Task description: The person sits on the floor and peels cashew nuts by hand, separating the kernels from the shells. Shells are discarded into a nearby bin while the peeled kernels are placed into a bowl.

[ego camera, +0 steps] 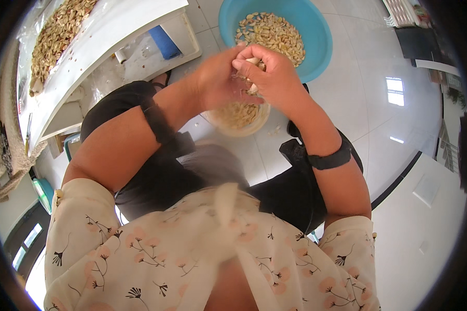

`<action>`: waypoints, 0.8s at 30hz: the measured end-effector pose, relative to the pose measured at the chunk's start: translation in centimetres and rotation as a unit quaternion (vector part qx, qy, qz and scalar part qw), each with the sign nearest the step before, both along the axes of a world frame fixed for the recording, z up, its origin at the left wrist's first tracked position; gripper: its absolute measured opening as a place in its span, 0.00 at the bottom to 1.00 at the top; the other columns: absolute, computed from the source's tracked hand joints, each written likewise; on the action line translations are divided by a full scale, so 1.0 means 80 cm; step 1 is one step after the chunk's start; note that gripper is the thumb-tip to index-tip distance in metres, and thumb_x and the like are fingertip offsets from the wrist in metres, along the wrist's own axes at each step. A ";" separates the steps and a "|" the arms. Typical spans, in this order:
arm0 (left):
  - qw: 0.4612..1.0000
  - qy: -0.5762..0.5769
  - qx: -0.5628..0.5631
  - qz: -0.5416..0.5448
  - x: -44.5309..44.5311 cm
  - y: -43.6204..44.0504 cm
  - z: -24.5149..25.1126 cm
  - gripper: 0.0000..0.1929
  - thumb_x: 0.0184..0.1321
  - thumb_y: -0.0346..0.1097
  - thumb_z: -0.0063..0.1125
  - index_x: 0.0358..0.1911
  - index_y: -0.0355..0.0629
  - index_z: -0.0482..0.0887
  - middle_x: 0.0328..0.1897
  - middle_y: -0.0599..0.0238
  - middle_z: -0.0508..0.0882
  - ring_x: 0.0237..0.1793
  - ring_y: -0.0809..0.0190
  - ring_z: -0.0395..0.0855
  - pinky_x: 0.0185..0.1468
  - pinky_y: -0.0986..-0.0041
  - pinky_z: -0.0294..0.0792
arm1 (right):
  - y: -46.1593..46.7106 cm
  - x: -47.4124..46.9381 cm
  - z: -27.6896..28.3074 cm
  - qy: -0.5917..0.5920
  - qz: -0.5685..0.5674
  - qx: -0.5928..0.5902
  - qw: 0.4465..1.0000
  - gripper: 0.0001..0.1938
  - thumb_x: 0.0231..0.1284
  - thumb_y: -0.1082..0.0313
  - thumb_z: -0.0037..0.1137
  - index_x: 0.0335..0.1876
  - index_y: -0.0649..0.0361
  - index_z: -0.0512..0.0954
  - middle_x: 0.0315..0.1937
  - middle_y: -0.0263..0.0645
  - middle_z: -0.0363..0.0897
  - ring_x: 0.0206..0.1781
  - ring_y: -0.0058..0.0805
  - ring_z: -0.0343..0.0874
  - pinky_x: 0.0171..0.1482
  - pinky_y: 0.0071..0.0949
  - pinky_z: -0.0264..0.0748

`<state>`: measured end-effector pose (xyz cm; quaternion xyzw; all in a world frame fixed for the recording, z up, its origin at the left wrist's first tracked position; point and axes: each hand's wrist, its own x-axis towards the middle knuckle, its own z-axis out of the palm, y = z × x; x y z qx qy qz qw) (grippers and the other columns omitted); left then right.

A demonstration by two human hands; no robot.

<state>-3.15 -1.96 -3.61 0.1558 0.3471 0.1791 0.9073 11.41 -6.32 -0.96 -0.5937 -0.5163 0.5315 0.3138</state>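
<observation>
My right hand (276,74) has its thumb and index finger closed on pale clove-like pieces (253,61), which look like garlic. Facing it, my left hand (222,79) is blurred, its fingers reaching under the right palm. More whitish pieces (253,89) show between the palms; which hand bears them is unclear. Beneath both hands stands a round translucent tub (262,116) with yellowish pieces (241,114), partly covered by the left hand. Just beyond the hands, a turquoise basin (319,46) on the floor holds many pale cloves (274,35).
At upper left, a white table (134,25) carries a heap of tan, nut-like pieces (58,42) on clear plastic. Under it, a white bin (192,37) contains a blue roll-shaped object (165,42). Small scraps (276,129) lie on the tiled floor (346,93). A white panel (416,229) stands at right.
</observation>
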 end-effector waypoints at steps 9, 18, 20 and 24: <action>0.974 -0.207 -0.078 0.042 -0.003 0.001 -0.018 0.18 0.76 0.46 0.35 0.53 0.41 0.75 0.53 0.61 0.79 0.56 0.59 0.78 0.59 0.60 0.73 | -0.008 -0.006 -0.001 -0.236 0.077 0.332 0.910 0.08 0.61 0.67 0.57 0.43 0.59 0.75 0.41 0.42 0.78 0.47 0.45 0.76 0.46 0.39 0.76; 0.996 -0.036 -0.028 0.075 0.009 -0.004 -0.001 0.16 0.75 0.42 0.35 0.53 0.42 0.75 0.55 0.63 0.79 0.56 0.59 0.78 0.59 0.62 0.74 | 0.002 0.011 0.015 -0.230 0.103 0.334 0.908 0.12 0.56 0.78 0.56 0.45 0.60 0.77 0.45 0.41 0.78 0.48 0.43 0.78 0.48 0.34 0.78; 0.997 -0.024 -0.027 0.074 0.010 -0.004 -0.001 0.16 0.75 0.42 0.36 0.52 0.43 0.76 0.53 0.64 0.79 0.54 0.60 0.79 0.57 0.64 0.74 | 0.000 0.010 0.015 -0.234 0.099 0.342 0.905 0.12 0.55 0.79 0.56 0.45 0.59 0.77 0.46 0.40 0.78 0.46 0.41 0.79 0.45 0.32 0.79; 0.998 0.005 -0.017 0.062 0.012 -0.003 -0.002 0.15 0.75 0.43 0.37 0.49 0.45 0.77 0.46 0.69 0.81 0.46 0.65 0.79 0.48 0.70 0.73 | -0.003 0.010 0.015 -0.183 0.059 0.293 0.937 0.10 0.54 0.80 0.57 0.41 0.61 0.79 0.44 0.39 0.79 0.41 0.38 0.81 0.41 0.29 0.79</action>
